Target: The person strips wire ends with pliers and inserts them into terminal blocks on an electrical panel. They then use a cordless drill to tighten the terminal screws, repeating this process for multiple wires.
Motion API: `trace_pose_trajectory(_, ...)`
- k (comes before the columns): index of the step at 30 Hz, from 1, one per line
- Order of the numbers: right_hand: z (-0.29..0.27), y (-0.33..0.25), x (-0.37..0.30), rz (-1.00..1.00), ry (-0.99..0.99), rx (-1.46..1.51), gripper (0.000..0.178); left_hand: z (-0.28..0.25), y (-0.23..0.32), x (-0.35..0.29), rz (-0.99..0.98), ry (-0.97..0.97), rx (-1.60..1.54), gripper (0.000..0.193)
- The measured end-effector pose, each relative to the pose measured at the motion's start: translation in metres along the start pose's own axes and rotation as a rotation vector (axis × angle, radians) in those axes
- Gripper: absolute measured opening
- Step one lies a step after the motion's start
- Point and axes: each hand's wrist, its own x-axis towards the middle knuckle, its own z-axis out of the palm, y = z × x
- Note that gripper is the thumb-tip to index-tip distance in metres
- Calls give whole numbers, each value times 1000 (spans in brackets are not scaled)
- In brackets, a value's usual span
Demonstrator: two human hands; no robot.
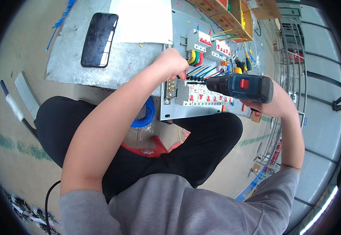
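My right hand (265,102) is wrapped round the grip of a dark blue cordless drill driver (244,87), its bit pointing left along the top of a row of white circuit breakers (201,95) with red switches. At the row's left end, my left hand (172,64) is closed with its fingertips pinched on what looks like a red wire (182,75). Several coloured wires (202,73) run down to the row. Beyond them stand two more breaker blocks, a left one (199,40) and a right one (220,49), with yellow, green and red loops (196,57) below.
All breakers sit on a metal mounting plate (186,113) with a brass terminal strip (170,89) at its left. A black phone (99,40) and white sheet (141,21) lie on the metal table (66,64). Cardboard boxes (227,19) stand behind; a blue wire coil (146,115) hangs below.
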Motion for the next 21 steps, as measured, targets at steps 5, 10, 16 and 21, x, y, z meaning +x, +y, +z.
trace_pose_trajectory(5,-9,9,-6,-148,144,38,34,-7,2,-10,70,-15,37,23)
trace_pose_trajectory(10,-6,11,4,-16,-16,208,33,-24,12,-16,256,228,366,31)
trace_pose_trajectory(16,0,38,-10,-189,73,236,29,-14,-14,-22,825,121,988,32)
trace_pose_trajectory(21,34,118,-43,-470,564,446,45,1,-23,-15,886,172,922,18)
